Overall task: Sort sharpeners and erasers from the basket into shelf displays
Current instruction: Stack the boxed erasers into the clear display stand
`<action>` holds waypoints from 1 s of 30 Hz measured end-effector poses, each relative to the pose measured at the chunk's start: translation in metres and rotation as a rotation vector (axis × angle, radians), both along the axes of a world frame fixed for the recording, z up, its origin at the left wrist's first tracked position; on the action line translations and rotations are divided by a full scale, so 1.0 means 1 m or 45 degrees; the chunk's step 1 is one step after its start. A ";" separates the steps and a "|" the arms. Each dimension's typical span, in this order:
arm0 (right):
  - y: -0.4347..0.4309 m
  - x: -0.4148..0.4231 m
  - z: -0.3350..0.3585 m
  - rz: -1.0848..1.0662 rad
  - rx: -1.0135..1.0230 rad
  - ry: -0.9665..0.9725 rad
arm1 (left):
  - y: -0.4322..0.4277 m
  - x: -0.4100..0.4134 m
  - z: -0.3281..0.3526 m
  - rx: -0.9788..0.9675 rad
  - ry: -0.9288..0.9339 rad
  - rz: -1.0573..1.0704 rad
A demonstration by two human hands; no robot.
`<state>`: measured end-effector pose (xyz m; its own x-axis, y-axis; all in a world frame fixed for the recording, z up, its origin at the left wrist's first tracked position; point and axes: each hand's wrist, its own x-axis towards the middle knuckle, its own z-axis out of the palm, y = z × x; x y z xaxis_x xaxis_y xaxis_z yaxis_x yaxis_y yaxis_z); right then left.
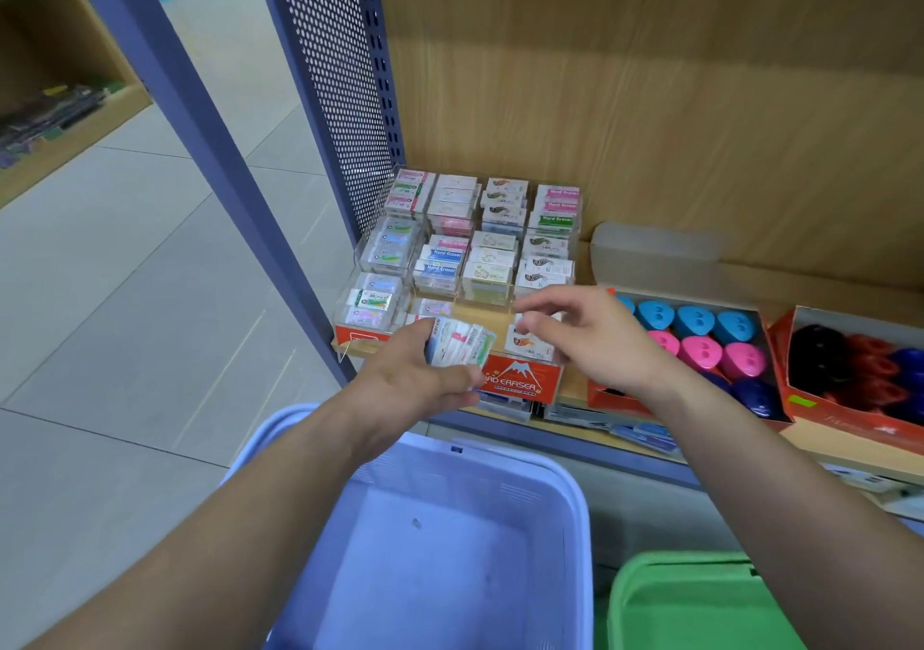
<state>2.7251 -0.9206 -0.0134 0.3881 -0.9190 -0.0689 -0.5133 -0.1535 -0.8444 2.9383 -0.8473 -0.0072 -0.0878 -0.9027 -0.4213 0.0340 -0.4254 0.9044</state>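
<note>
Clear acrylic makes up the tiered eraser display (520,378) at the left end of the wooden shelf (840,449), against the perforated side panel (345,99), and its compartments hold rows of small wrapped erasers. My left hand (410,374) grips a fanned stack of packaged erasers (460,347) just above the display's front row, at the shelf's front edge. My right hand (595,337) hovers beside it with fingers loosely spread and nothing in them, over the front-right compartment, where a fish-patterned eraser (522,344) lies. To the right along the shelf, an orange carton (600,394) holds blue sharpeners (695,319) behind pink sharpeners (700,352), with dark blue ones at its front. Next to it, a second carton (780,349) holds black, red and dark blue ones. Below the shelf's front edge, under my forearms, sits a pale blue plastic basket (582,499), and a green basket (700,609) touches its right side.
</note>
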 end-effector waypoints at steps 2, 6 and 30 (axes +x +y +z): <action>0.011 0.009 0.011 0.066 0.193 -0.229 | 0.000 -0.004 0.001 -0.023 0.025 -0.023; 0.016 0.020 0.014 0.086 0.207 -0.308 | 0.000 -0.008 0.004 -0.049 0.037 -0.042; -0.035 0.090 -0.033 -0.147 -0.006 -0.063 | 0.026 0.080 -0.013 -0.011 -0.525 0.150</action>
